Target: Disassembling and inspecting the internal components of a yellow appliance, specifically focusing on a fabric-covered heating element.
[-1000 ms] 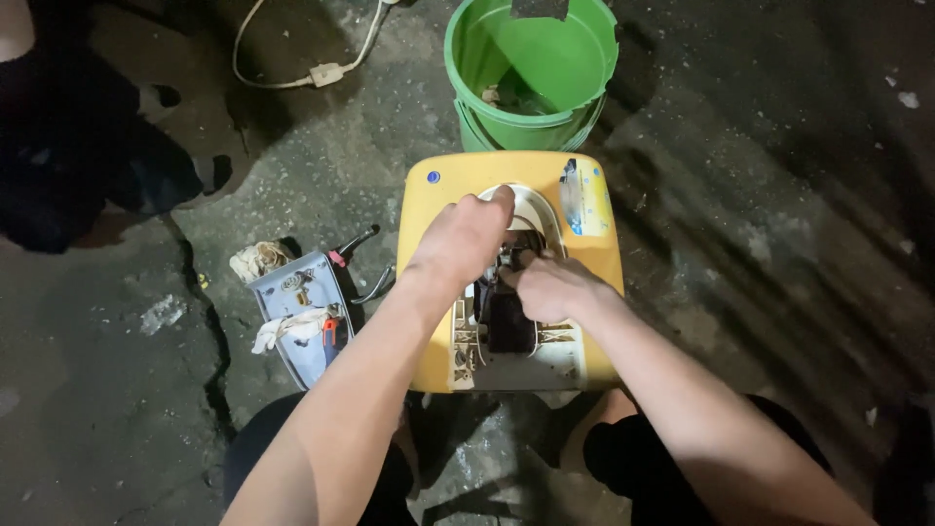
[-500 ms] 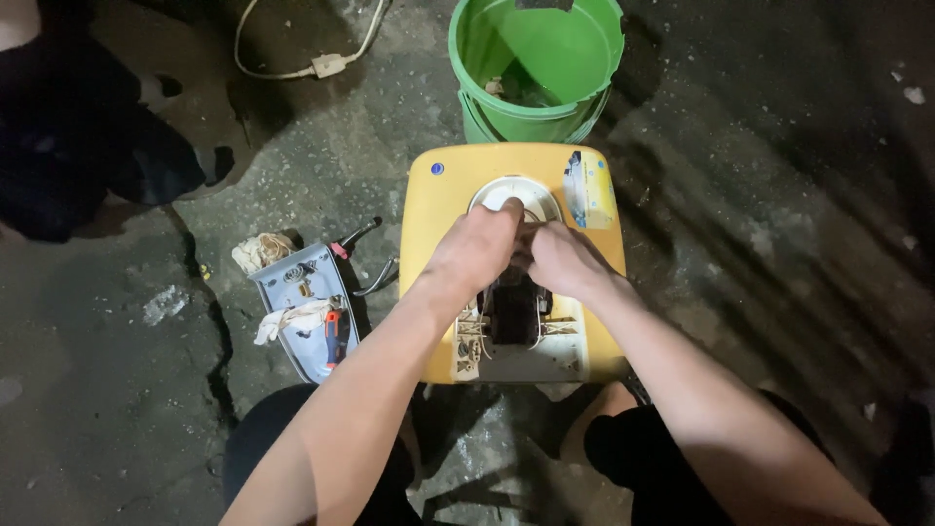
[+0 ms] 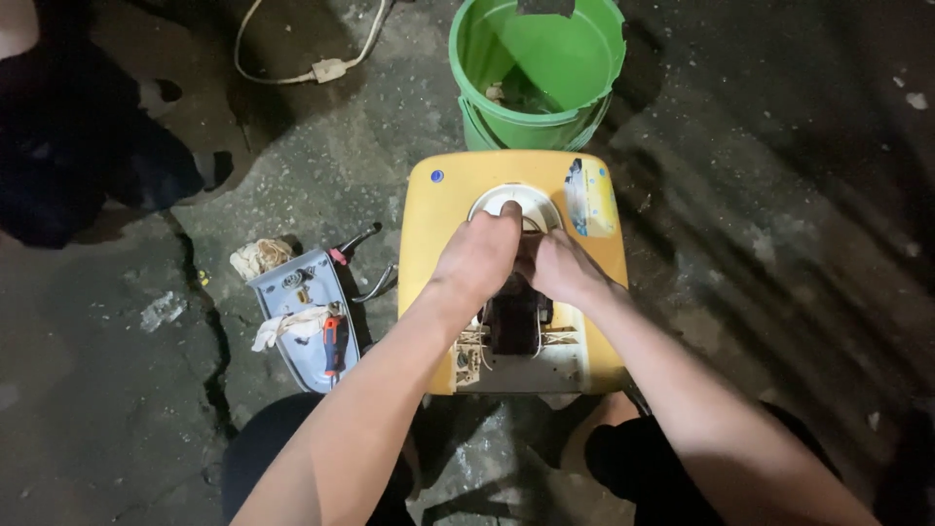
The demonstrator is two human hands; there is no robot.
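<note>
Hands: two, left and right, both on one yellow appliance housing; green buckets: two nested, beyond the hands; grey tool tray: one, left of the hands; white cable: one, far left

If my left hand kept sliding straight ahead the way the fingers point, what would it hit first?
Probably the round white dial on the yellow housing: the left hand already has its fingertips at the dial's edge. Beyond that stands the green bucket.

Harsh overhead light, dark corners, sharp
</note>
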